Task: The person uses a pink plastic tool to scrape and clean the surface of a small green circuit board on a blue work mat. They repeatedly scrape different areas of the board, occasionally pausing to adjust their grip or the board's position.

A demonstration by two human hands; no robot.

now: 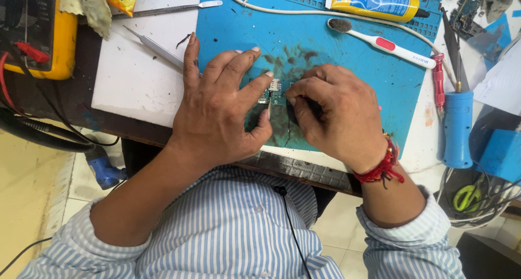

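A small green circuit board (277, 92) with metal parts lies on the stained blue work mat (336, 67). My left hand (220, 108) rests flat over the mat's left edge, its fingers spread, with the index fingertip and thumb touching the board's left side. My right hand (334, 111) is curled with its fingertips pinched on the board's right edge. I cannot tell if a tool sits in those fingers. A red thread band circles my right wrist.
Metal tweezers (154, 48) lie on the white board to the left, a second pair above. A toothbrush (380, 40), a yellow-blue glue tube (377, 1) and a white cable lie on the mat. A blue-handled soldering iron (457, 122) stands right. A yellow multimeter (38, 32) sits far left.
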